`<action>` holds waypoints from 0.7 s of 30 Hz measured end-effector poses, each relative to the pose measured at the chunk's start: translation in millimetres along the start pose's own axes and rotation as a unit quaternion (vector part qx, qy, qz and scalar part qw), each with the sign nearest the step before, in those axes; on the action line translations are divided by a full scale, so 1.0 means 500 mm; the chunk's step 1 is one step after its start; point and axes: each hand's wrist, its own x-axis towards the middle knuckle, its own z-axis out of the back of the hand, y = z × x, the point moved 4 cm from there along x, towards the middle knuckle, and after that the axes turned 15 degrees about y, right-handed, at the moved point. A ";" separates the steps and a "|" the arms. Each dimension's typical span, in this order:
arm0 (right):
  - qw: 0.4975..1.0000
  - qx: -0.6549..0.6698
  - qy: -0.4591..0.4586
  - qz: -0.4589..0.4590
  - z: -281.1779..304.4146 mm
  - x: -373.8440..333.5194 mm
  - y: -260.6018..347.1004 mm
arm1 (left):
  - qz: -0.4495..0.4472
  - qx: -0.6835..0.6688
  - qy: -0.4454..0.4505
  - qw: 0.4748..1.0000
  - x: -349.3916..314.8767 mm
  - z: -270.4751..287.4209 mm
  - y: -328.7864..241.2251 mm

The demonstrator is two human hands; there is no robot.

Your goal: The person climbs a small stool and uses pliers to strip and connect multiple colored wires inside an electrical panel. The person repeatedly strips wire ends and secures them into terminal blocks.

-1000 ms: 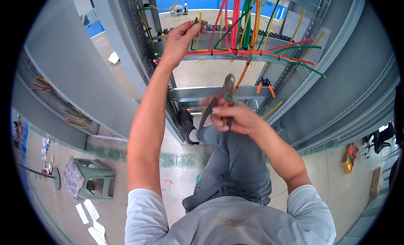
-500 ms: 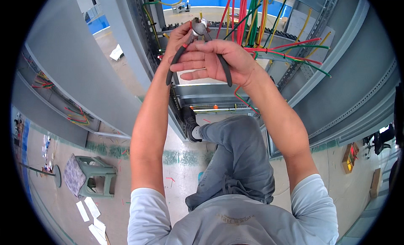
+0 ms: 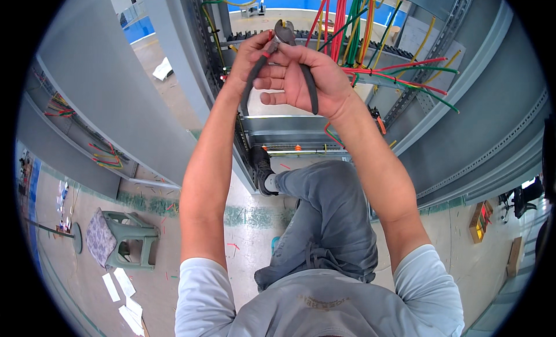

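- Right hand (image 3: 315, 82): holds the dark-handled cutter (image 3: 285, 35), its grips spread wide, one along the palm; thumb reaches toward the joint, the other fingers stretched loosely toward the left hand (image 3: 246, 62).
- Left hand: fingers bent narrow on a red wire (image 3: 270, 34), whose end shows at the fingertips, partly covered by the cutter.
- Cutter: head up, between and just above the two hands, with a yellow wire (image 3: 284, 24) showing in its mouth.
- Wire bundle (image 3: 341, 18): red, green and yellow, upright, above and right of the right hand.
- Wire tips (image 3: 443, 59): fanned out to the right of the right hand.
- Pliers (image 3: 380, 125): orange-handled, below and right of the right hand, partly hidden.
- Crossbar (image 3: 289, 125): below both hands.
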 end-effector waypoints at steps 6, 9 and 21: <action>0.997 -0.011 -0.065 0.031 -0.025 0.006 -0.028 | 0.010 0.068 0.023 0.997 -0.019 0.021 0.010; 0.998 -0.034 0.011 0.058 -0.030 0.016 -0.041 | 0.002 0.106 0.003 0.994 -0.005 0.017 0.012; 0.981 -0.104 -0.149 0.065 -0.022 -0.122 -0.120 | -0.057 0.240 -0.032 0.969 -0.003 -0.066 -0.031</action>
